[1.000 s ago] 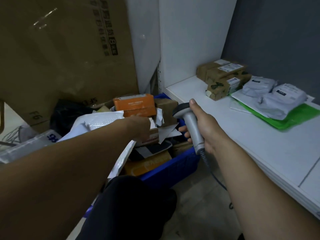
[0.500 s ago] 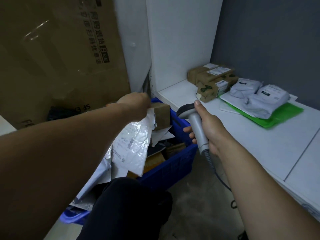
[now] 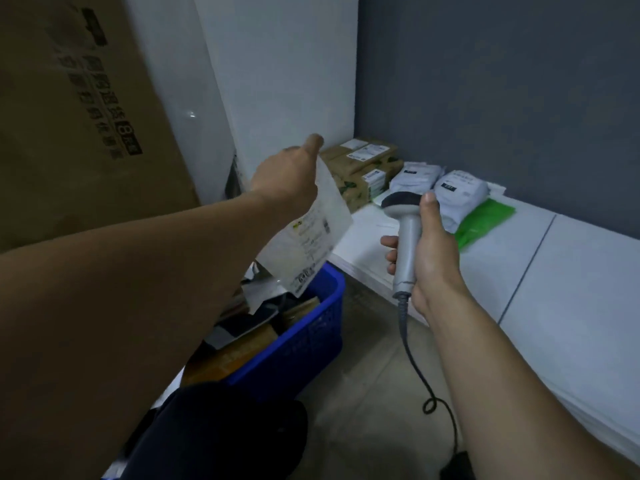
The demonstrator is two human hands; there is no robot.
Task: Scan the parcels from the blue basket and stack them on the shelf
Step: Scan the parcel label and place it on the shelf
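Your left hand [image 3: 285, 174] pinches white mailer [image 3: 311, 233] by top edge, above blue basket [image 3: 304, 337]; right hand [image 3: 427, 244] wraps scanner [image 3: 405, 233] beside it. Risk — limp mailer sways, label blurs, scan may miss.

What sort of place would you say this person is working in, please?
Probably a parcel sorting or storage room: the right hand grips a corded barcode scanner, the left hand holds a labelled white mailer above a blue basket of packages, and labelled parcels sit on a white shelf.
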